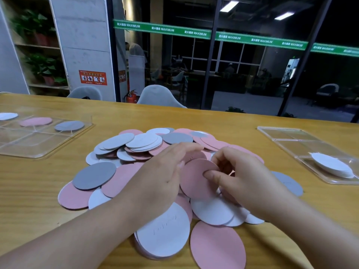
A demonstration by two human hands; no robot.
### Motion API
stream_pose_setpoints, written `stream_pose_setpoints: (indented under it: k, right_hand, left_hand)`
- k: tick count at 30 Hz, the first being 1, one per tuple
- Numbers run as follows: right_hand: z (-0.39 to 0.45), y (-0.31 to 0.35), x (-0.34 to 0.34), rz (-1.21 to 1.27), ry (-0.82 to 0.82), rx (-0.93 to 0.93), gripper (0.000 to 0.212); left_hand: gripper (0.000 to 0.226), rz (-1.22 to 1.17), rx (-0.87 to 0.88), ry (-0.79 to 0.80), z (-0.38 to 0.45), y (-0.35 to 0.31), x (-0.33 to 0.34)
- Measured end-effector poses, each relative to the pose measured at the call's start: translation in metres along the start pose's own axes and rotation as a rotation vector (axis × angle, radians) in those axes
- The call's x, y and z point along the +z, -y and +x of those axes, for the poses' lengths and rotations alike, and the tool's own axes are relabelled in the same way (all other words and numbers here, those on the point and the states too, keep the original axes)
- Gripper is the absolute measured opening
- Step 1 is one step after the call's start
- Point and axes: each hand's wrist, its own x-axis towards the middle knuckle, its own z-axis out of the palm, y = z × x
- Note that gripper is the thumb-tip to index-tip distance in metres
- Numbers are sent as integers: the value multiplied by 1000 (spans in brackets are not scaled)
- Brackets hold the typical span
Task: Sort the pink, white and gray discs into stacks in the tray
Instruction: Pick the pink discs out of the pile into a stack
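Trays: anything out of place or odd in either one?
Left tray looks orderly: one white, one pink and one gray disc, each in its own compartment. Right tray holds only a white stack, fanned out rather than squared. Nothing looks damaged.

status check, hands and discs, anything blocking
Right hand pinches pink disc over the pile; left hand open beside it. Left tray holds a few discs. Nothing blocking.
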Motion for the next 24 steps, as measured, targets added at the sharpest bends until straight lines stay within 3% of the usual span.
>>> stream_pose_setpoints:
  k: [5,10,15,18,22,24]
  right_hand:
    - [-1,-1,7,90,-120,3,20]
    - [-1,3,5,333,-110,50,20]
    - [0,0,4,362,-98,53,18]
    - [1,-2,0,254,-16,65,17]
    - [6,-11,-16,-149,31,74,10]
    - [7,-13,-24,-308,109,102,21]
  left_hand:
    - [35,-122,-51,3,-1,-7,-3]
    - [29,-144,-37,24,0,-9,-2]
    - [28,-116,-39,86,-1,-7,0]
    - [36,-32,-29,101,-1,-1,1]
    - [42,4,-10,106,-1,-3,0]
    - [43,17,-11,110,-1,-4,-1]
